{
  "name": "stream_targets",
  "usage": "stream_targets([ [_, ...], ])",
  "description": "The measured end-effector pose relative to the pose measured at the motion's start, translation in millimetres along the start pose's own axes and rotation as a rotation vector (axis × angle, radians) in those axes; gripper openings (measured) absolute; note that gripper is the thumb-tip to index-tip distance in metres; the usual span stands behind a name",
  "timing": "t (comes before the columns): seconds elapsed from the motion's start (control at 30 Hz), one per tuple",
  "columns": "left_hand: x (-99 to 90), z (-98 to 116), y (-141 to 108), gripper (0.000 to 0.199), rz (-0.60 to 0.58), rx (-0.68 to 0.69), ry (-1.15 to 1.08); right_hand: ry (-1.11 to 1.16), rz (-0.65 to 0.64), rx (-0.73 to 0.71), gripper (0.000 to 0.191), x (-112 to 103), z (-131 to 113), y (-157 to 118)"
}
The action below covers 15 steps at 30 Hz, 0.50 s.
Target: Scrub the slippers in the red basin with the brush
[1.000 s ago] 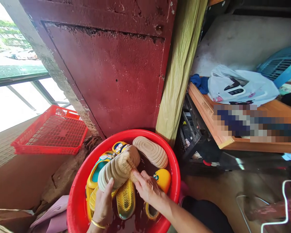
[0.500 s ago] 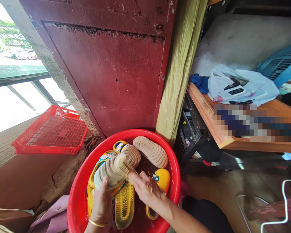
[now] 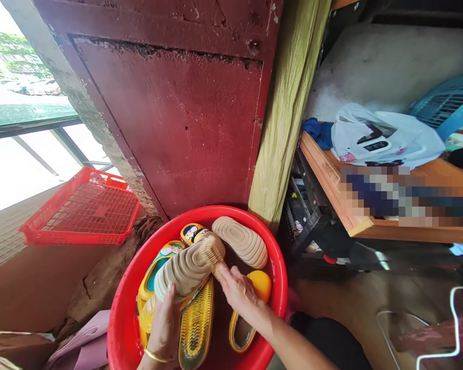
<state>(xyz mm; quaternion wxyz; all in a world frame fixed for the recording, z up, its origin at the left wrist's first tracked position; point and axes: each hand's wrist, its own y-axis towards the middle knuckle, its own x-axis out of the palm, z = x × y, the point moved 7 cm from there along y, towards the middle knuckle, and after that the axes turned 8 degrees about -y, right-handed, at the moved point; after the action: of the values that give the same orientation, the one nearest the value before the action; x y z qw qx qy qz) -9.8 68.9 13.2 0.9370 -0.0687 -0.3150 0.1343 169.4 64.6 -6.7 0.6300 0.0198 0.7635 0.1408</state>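
My left hand grips a slipper by its near end, its beige ridged sole turned up. In my right hand is a scrubbing brush, whose bristles touch the far part of that sole. Both hands are over a red basin of dark water. Around them in the basin lie a second beige-soled slipper, upside down, a yellow slipper with a zigzag sole, a yellow closed-toe slipper partly behind my right hand, and more yellow slippers with cartoon prints at the left.
A maroon door and a yellowish curtain stand behind the basin. At the left is a red plastic basket. To the right, a wooden table bears a white plastic bag.
The brush in my right hand has moved up and right along the sole. The held slipper has shifted slightly right, and the yellow closed-toe slipper has turned a little.
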Motion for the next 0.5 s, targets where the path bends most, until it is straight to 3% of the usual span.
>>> stream_targets([
  [0.1, 0.6, 0, 1, 0.059, -0.031, 0.012, 0.019, 0.002, 0.011, 0.059, 0.046, 7, 8, -1],
  [0.3, 2.8, 11, -2, 0.064, 0.066, 0.02, -0.037, 0.1, -0.023, -0.151, 0.058, -12, -33, -18],
  [0.5, 9.0, 11, -1, 0.055, -0.037, 0.034, -0.054, 0.059, 0.049, 0.027, 0.049, -13, 1, 2],
])
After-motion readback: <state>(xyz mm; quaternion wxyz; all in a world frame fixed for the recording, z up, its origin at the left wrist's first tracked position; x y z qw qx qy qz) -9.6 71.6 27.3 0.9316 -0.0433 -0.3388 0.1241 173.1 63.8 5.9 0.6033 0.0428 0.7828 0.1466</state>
